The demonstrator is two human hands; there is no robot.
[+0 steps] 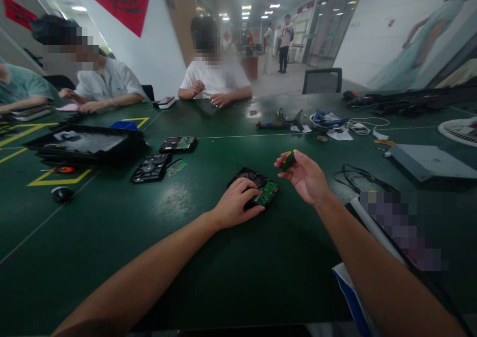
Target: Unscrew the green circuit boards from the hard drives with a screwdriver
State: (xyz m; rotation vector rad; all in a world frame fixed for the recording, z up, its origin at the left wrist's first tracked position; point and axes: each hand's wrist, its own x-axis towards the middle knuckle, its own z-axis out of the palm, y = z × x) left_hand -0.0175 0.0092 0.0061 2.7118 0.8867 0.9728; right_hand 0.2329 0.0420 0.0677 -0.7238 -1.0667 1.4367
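Observation:
A hard drive (pixel 271 192) lies on the green table with its circuit board facing up. My left hand (pixel 238 203) is laid over its near left part, fingers across the top and thumb along the near edge, holding it. Just above and to the right of the drive, my right hand (pixel 306 178) grips a screwdriver (pixel 287 161) by its yellow and dark handle. The screwdriver's tip cannot be made out. Farther left lie two more hard drives, one (pixel 179 144) with its board showing and one (pixel 151 168) dark, beside a loose circuit board (pixel 176 167).
A black tray (pixel 87 145) stands at the left, near an orange-handled tool (pixel 64 169). On the right are a grey metal box (pixel 434 160), a black cable (pixel 367 175) and a blurred-out object (pixel 402 227). Cables and tools lie farther back. Several people sit across the table.

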